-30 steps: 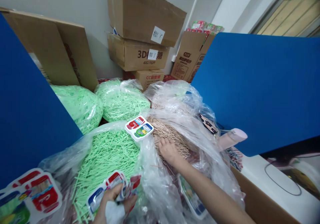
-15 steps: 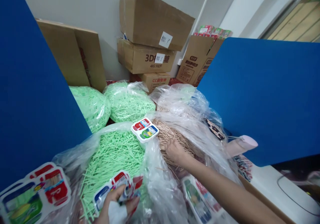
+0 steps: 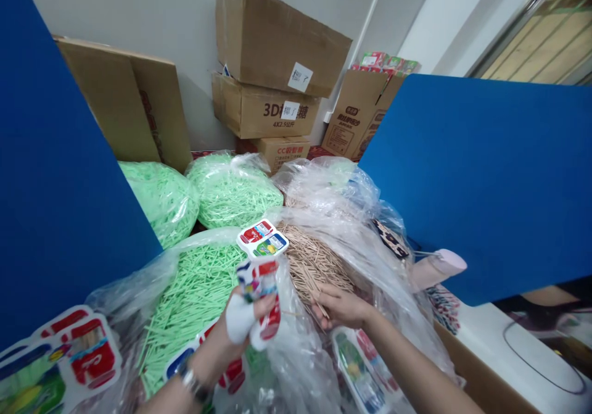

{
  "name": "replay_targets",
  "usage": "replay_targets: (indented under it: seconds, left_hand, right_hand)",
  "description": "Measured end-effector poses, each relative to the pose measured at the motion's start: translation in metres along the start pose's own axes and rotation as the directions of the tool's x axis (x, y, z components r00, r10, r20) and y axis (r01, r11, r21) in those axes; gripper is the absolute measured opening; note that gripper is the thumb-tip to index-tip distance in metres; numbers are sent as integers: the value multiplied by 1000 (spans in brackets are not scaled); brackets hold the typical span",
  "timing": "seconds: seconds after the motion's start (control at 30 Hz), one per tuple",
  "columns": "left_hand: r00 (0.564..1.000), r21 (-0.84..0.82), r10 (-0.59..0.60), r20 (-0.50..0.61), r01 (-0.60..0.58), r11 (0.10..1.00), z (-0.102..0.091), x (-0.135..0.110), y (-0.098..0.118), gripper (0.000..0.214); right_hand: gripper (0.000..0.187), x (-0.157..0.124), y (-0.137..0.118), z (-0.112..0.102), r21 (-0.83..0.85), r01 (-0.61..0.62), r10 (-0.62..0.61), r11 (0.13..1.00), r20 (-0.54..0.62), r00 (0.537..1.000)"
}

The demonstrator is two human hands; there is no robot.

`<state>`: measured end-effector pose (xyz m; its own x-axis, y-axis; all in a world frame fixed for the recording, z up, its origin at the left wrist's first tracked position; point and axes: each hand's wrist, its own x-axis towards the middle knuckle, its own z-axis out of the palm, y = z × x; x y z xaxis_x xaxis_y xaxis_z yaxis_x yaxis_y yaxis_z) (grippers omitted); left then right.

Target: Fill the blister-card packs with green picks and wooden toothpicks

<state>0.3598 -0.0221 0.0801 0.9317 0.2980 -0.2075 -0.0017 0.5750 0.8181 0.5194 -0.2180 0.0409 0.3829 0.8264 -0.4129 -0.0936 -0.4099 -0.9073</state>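
Note:
My left hand point(image 3: 247, 322), with white tape on a finger, is raised and closed on a small red, white and blue snack pack point(image 3: 260, 293). My right hand point(image 3: 339, 306) is turned palm up over the bag of tan sticks point(image 3: 311, 260), with a few tan sticks pinched in its fingers. A twin-cup pack point(image 3: 262, 239) lies on top between the tan sticks and the open bag of green sticks point(image 3: 194, 290). More such packs lie under plastic below my right wrist point(image 3: 358, 364).
Blue partition panels stand at left point(image 3: 60, 192) and right point(image 3: 481, 179). Two tied bags of green sticks point(image 3: 231, 189) sit behind. Cardboard boxes point(image 3: 272, 62) are stacked against the wall. Printed packs point(image 3: 55, 358) lie at lower left. A pink bottle point(image 3: 432, 266) lies at right.
My left hand rose from the bottom edge with the snack pack, up toward the twin-cup pack. My right hand turned over and lifted off the tan pile with a few sticks.

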Motion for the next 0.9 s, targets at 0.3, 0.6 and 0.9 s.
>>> replay_targets:
  seconds: [0.3,0.6,0.9]
  left_hand:
    - [963,-133,-67,261,105,986,53,58,-16,49]
    - [945,-6,-97,312,104,995,54,46,-24,31]
    - [990,9,95,-104,-95,995,4,16,13,34]
  right_hand:
    - [43,-14,-4,9,379,-100,25,920,199,980]
    - [39,-7,6,23,362,-59,26,930,95,995]
    - [38,-2,1,21,87,89,-83,992,-66,994]
